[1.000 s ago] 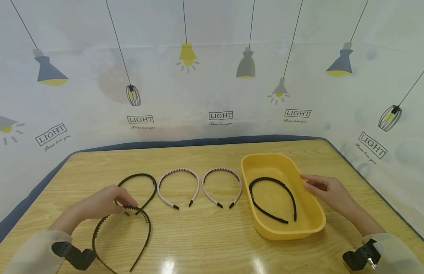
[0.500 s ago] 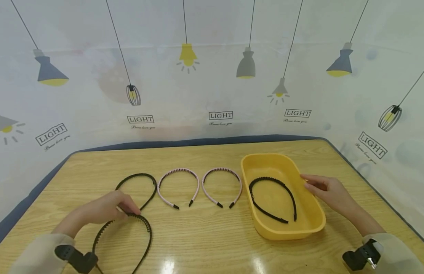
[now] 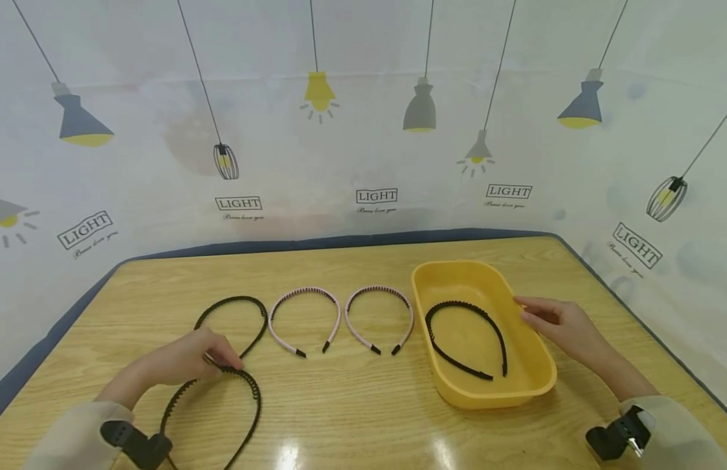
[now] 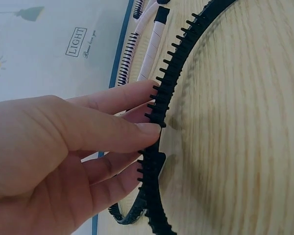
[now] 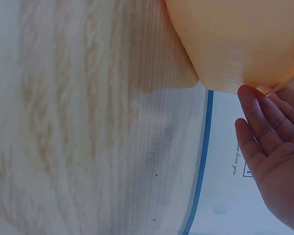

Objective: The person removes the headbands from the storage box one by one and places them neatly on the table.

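Observation:
My left hand (image 3: pixel 189 358) pinches a black toothed headband (image 3: pixel 259 405) at the top of its arc, thumb on one side and fingers on the other. The left wrist view shows that headband's teeth close up. Just behind the hand lies another black headband (image 3: pixel 232 299), partly hidden by it. Two pink headbands, one (image 3: pixel 309 289) beside the other (image 3: pixel 379 288), lie in the same row. A yellow plastic basin (image 3: pixel 481 401) with one black headband (image 3: pixel 460 304) inside stands at the right. My right hand (image 3: pixel 565 328) grips its right rim; its fingers lie along the outside in the right wrist view.
All of this is on a light wooden table (image 3: pixel 351 418) with a dark blue border at its back. Behind it hangs a pale cloth (image 3: pixel 281 150) printed with lamps and the word LIGHT. Each wrist wears a black device.
My left hand has come slightly nearer and lower, carrying the black headband with it. The right hand stays at the basin's rim. The view has tilted a little.

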Demonstrator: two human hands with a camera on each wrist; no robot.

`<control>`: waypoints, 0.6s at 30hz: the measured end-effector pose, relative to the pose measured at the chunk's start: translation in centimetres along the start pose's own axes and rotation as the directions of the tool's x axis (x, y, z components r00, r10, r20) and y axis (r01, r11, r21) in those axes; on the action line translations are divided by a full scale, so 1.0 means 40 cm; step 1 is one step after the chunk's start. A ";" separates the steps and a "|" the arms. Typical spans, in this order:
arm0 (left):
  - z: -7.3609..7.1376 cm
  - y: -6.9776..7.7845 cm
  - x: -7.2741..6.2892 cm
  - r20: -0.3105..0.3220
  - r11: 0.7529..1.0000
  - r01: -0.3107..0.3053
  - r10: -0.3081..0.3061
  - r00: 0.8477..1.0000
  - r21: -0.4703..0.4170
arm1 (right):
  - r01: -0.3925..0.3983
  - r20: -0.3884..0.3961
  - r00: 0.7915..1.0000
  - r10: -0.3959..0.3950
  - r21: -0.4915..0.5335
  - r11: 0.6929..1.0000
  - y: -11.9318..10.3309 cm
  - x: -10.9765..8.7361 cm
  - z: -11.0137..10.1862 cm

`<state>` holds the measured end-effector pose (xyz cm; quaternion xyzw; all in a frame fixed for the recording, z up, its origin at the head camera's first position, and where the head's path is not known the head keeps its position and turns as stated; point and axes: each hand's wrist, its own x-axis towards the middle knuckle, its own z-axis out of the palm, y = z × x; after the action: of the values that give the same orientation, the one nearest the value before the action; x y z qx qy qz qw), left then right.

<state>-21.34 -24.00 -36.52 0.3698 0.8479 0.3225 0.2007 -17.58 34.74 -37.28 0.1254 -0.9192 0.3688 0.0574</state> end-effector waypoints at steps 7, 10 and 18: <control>0.005 -0.006 0.004 -0.007 1.000 0.001 -0.001 1.000 -0.002 | 0.008 -0.001 1.000 -0.008 0.007 1.000 0.000 0.001 0.000; 0.007 -0.008 0.005 -0.010 1.000 -0.009 0.009 1.000 -0.014 | 0.012 -0.005 1.000 -0.012 0.007 1.000 0.003 0.001 0.001; 0.015 -0.013 0.009 -0.018 1.000 -0.011 0.010 1.000 -0.025 | 0.014 -0.005 1.000 -0.014 0.014 1.000 0.006 -0.001 0.001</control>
<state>-21.48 -23.75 -37.32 0.3689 0.8436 0.3375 0.1960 -17.62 34.87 -37.48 0.1315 -0.9156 0.3749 0.0615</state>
